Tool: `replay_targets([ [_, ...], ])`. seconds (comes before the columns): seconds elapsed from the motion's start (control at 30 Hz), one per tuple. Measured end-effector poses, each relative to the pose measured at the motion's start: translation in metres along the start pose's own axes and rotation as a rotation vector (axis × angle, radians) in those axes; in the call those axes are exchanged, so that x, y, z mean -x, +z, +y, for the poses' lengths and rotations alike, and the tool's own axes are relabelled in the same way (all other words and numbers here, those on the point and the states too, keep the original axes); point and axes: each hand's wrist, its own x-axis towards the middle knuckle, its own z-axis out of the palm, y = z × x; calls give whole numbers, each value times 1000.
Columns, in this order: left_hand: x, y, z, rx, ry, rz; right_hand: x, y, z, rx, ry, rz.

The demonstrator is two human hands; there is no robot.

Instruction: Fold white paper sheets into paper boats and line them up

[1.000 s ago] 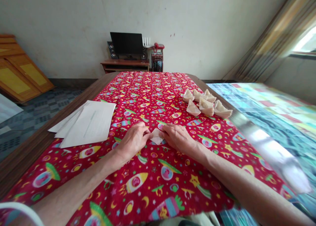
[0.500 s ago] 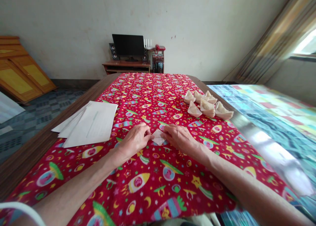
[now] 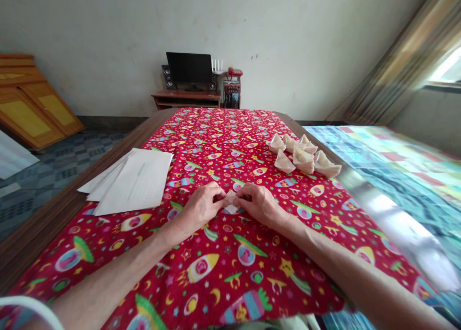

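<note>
Between my hands is a small folded piece of white paper (image 3: 231, 203), low over the red patterned cloth. My left hand (image 3: 205, 204) is closed, thumb and fingers pinching the paper's left side. From the other side my right hand (image 3: 260, 204) pinches its right edge. The fingertips cover both sides of the paper, so only its middle shows. To the right, several folded paper boats (image 3: 303, 159) stand in stacks. A fanned pile of white paper sheets (image 3: 135, 183) lies to the left.
The red cloth (image 3: 201, 296) covers most of a brown wooden table (image 3: 39, 243). Beyond its far end stands a desk with a monitor (image 3: 189, 70) and speakers. A bed with a patterned cover (image 3: 406, 186) borders the table's right side. A wooden cabinet (image 3: 36, 104) is at far left.
My fingers have moved inward over the paper, and less of it shows between them. The view has shifted slightly; the sheets and boats stay where they were on the cloth.
</note>
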Motion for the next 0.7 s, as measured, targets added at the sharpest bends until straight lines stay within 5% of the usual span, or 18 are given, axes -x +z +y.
replay_targets([
  [0.3,13,-3,8,-54,150,16,10,-3,3,-33,-217,-15],
  [0.7,7,-6,10,-97,56,-14,6,3,3,96,-237,48],
])
